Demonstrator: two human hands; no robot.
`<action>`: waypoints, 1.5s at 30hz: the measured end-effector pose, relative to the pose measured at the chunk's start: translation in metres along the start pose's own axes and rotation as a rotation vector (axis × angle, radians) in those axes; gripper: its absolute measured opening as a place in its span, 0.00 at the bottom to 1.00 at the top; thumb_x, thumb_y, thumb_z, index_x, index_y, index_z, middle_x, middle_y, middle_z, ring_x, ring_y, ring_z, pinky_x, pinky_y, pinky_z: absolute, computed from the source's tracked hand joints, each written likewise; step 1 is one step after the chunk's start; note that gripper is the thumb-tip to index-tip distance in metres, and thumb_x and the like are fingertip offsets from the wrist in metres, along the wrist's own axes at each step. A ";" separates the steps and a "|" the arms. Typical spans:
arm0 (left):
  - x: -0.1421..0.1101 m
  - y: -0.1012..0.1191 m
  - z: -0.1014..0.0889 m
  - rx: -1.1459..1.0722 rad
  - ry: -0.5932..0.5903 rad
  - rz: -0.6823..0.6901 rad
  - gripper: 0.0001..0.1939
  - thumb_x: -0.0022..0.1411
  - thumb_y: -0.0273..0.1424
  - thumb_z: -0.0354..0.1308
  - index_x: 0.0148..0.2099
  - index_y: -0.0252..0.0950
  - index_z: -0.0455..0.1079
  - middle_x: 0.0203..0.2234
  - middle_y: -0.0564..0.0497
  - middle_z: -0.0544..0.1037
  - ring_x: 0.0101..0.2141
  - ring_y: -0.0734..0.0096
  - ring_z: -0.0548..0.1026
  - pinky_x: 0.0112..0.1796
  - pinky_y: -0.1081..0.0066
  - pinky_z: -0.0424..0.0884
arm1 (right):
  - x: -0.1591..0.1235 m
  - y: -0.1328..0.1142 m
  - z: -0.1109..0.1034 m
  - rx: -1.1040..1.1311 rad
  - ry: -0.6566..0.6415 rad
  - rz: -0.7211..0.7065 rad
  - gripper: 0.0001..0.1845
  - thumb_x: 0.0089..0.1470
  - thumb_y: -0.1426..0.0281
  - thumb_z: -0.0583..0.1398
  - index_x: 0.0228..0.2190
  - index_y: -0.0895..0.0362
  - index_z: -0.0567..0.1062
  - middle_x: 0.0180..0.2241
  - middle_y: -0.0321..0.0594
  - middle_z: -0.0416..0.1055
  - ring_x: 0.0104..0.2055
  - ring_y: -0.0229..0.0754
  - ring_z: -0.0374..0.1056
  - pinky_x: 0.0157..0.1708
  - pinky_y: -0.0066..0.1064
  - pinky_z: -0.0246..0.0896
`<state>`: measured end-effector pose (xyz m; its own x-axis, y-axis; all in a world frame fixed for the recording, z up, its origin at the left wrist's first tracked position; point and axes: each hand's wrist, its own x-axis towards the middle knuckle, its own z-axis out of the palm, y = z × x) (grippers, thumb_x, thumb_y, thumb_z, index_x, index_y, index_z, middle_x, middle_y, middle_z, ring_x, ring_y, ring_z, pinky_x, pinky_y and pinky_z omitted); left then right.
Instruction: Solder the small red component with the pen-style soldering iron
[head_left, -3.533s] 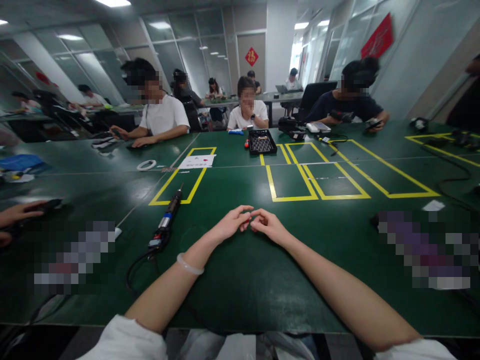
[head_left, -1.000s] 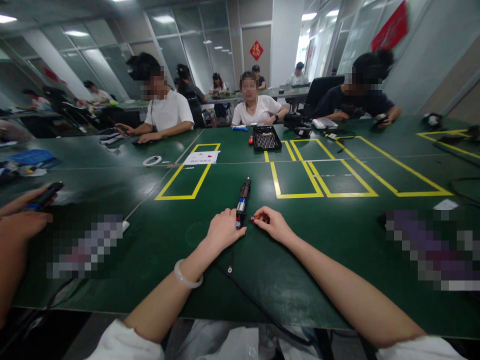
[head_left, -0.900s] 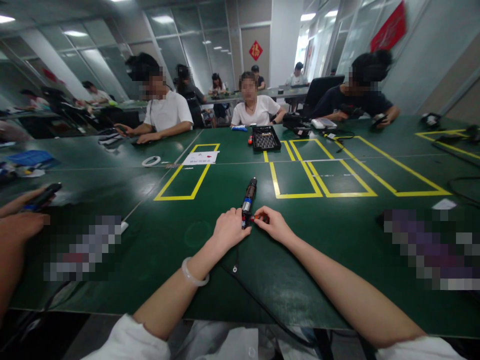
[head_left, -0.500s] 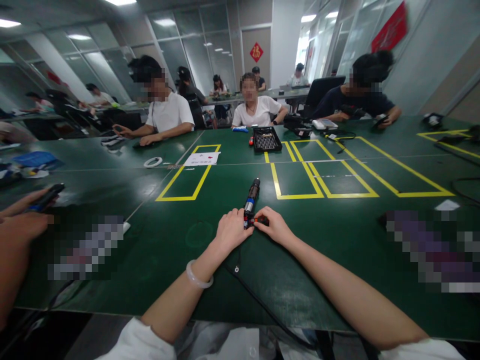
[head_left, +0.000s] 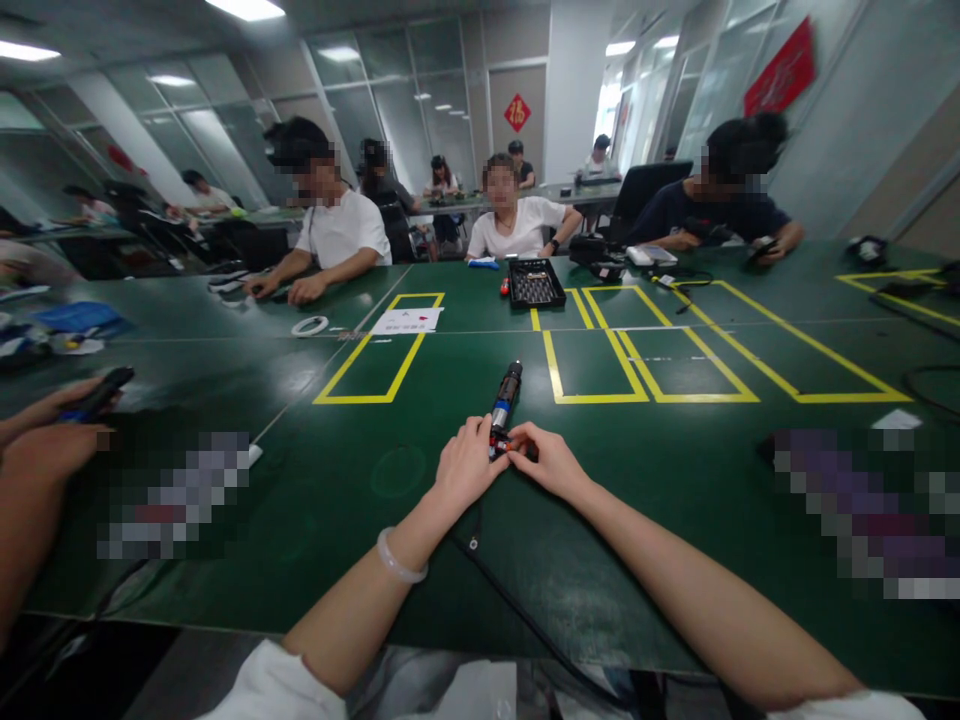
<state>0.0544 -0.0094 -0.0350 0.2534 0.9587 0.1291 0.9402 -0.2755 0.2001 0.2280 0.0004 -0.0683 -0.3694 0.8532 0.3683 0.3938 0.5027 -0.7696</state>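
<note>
My left hand [head_left: 466, 462] is closed round the rear part of a corded electric screwdriver [head_left: 506, 392], just above the table. The tool is dark with a silver and blue band, and its front end points away from me; no long bit shows there. My right hand [head_left: 551, 462] pinches a small red-and-black piece [head_left: 507, 446], its kind unclear, against the screwdriver's rear end. Fingers hide most of that piece and the contact. A black cord [head_left: 517, 602] runs from under my left hand over the table's near edge.
Yellow tape outlines [head_left: 596, 398] mark the green table [head_left: 630, 560]. Farther off are a black bit tray [head_left: 537, 284], a white paper sheet [head_left: 409, 320] and a white ring [head_left: 310, 326]. Blurred items lie left and right. A co-worker's hand [head_left: 56, 455] holds a dark tool at left; others sit opposite.
The electric screwdriver has gone from the table on the left into my left hand at the middle, its long bit now out of sight. My right hand has brought the small piece against it.
</note>
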 end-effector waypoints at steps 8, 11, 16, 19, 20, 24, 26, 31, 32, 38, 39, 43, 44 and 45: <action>-0.001 -0.013 -0.005 0.108 0.005 0.025 0.31 0.62 0.47 0.49 0.62 0.40 0.53 0.47 0.43 0.67 0.44 0.59 0.70 0.39 0.67 0.66 | -0.001 -0.004 -0.001 -0.016 -0.025 -0.052 0.11 0.54 0.72 0.59 0.41 0.54 0.70 0.37 0.40 0.72 0.38 0.41 0.68 0.39 0.32 0.63; -0.008 -0.026 -0.012 0.145 -0.008 0.034 0.31 0.62 0.48 0.47 0.63 0.40 0.52 0.48 0.42 0.66 0.44 0.58 0.69 0.39 0.66 0.67 | -0.001 -0.002 -0.001 -0.044 -0.037 -0.057 0.08 0.54 0.73 0.59 0.39 0.55 0.71 0.35 0.39 0.71 0.38 0.41 0.67 0.39 0.32 0.62; -0.032 -0.064 -0.029 0.180 -0.040 -0.053 0.33 0.63 0.49 0.43 0.65 0.39 0.50 0.51 0.41 0.66 0.45 0.57 0.70 0.41 0.64 0.68 | 0.000 0.001 -0.002 -0.079 -0.050 -0.058 0.05 0.55 0.74 0.58 0.36 0.55 0.72 0.33 0.39 0.70 0.36 0.41 0.66 0.37 0.32 0.61; -0.048 -0.096 -0.039 0.183 -0.065 -0.145 0.34 0.63 0.50 0.41 0.66 0.38 0.50 0.53 0.41 0.64 0.47 0.56 0.70 0.42 0.62 0.68 | 0.000 -0.001 -0.002 -0.097 -0.060 -0.056 0.04 0.55 0.74 0.58 0.34 0.56 0.73 0.32 0.39 0.70 0.36 0.41 0.66 0.36 0.31 0.60; -0.053 -0.108 -0.041 0.190 -0.068 -0.174 0.35 0.63 0.51 0.40 0.66 0.37 0.50 0.54 0.41 0.64 0.47 0.55 0.69 0.43 0.62 0.68 | 0.000 -0.001 -0.002 -0.103 -0.063 -0.055 0.04 0.55 0.74 0.58 0.34 0.56 0.73 0.32 0.39 0.70 0.35 0.40 0.66 0.36 0.31 0.60; -0.070 -0.155 -0.049 0.229 -0.065 -0.268 0.38 0.62 0.52 0.39 0.65 0.33 0.51 0.55 0.39 0.63 0.49 0.53 0.68 0.46 0.59 0.68 | 0.000 -0.001 -0.002 -0.120 -0.067 -0.059 0.04 0.55 0.75 0.58 0.33 0.57 0.73 0.32 0.38 0.70 0.36 0.40 0.65 0.36 0.30 0.60; -0.076 -0.178 -0.052 0.239 -0.070 -0.304 0.39 0.61 0.53 0.39 0.66 0.32 0.51 0.55 0.38 0.63 0.50 0.52 0.68 0.47 0.59 0.67 | 0.000 0.000 -0.001 -0.127 -0.068 -0.064 0.04 0.56 0.75 0.58 0.33 0.57 0.73 0.32 0.38 0.70 0.36 0.40 0.65 0.37 0.30 0.59; -0.087 -0.217 -0.058 0.251 -0.089 -0.355 0.41 0.60 0.55 0.39 0.66 0.31 0.51 0.55 0.37 0.63 0.51 0.50 0.68 0.48 0.59 0.66 | 0.000 0.001 -0.001 -0.131 -0.068 -0.069 0.04 0.55 0.75 0.58 0.33 0.56 0.73 0.32 0.38 0.71 0.36 0.40 0.65 0.37 0.30 0.59; -0.088 -0.218 -0.059 0.263 -0.079 -0.347 0.41 0.60 0.54 0.39 0.65 0.31 0.51 0.54 0.37 0.63 0.50 0.51 0.69 0.48 0.59 0.66 | 0.000 0.001 -0.001 -0.130 -0.067 -0.069 0.04 0.56 0.75 0.58 0.33 0.56 0.73 0.32 0.38 0.71 0.36 0.40 0.65 0.37 0.30 0.59; -0.093 -0.194 -0.065 0.438 0.129 -0.181 0.29 0.61 0.48 0.44 0.55 0.31 0.63 0.54 0.38 0.65 0.48 0.51 0.69 0.47 0.58 0.65 | 0.000 0.001 -0.002 -0.140 -0.075 -0.063 0.04 0.56 0.75 0.58 0.33 0.57 0.73 0.32 0.38 0.71 0.36 0.40 0.65 0.37 0.30 0.59; -0.093 -0.190 -0.066 0.447 0.140 -0.160 0.25 0.61 0.47 0.44 0.49 0.32 0.67 0.53 0.39 0.66 0.47 0.52 0.69 0.48 0.58 0.65 | 0.000 0.001 -0.001 -0.142 -0.075 -0.063 0.04 0.56 0.75 0.58 0.33 0.57 0.73 0.32 0.38 0.71 0.36 0.40 0.65 0.37 0.30 0.59; -0.093 -0.174 -0.073 0.443 0.218 -0.156 0.19 0.64 0.42 0.42 0.38 0.35 0.68 0.48 0.40 0.71 0.48 0.51 0.69 0.50 0.55 0.62 | 0.000 0.000 -0.001 -0.132 -0.076 -0.062 0.04 0.55 0.75 0.58 0.33 0.57 0.73 0.32 0.39 0.71 0.36 0.40 0.65 0.37 0.30 0.59; -0.091 -0.168 -0.076 0.421 0.252 -0.158 0.19 0.64 0.42 0.42 0.39 0.35 0.68 0.48 0.40 0.71 0.48 0.51 0.69 0.51 0.55 0.61 | 0.001 0.000 -0.001 -0.124 -0.076 -0.062 0.04 0.55 0.75 0.58 0.32 0.57 0.73 0.32 0.39 0.71 0.36 0.40 0.65 0.37 0.30 0.59; -0.088 -0.161 -0.078 0.380 0.283 -0.155 0.19 0.65 0.42 0.42 0.39 0.35 0.68 0.49 0.41 0.71 0.48 0.52 0.69 0.51 0.55 0.61 | 0.001 -0.001 -0.001 -0.112 -0.074 -0.061 0.04 0.55 0.75 0.58 0.32 0.57 0.73 0.32 0.39 0.71 0.36 0.40 0.65 0.37 0.30 0.59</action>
<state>-0.1369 -0.0551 -0.0024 0.0819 0.9152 0.3945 0.9917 -0.0356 -0.1232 0.2285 0.0011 -0.0669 -0.4552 0.8098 0.3701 0.4584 0.5695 -0.6823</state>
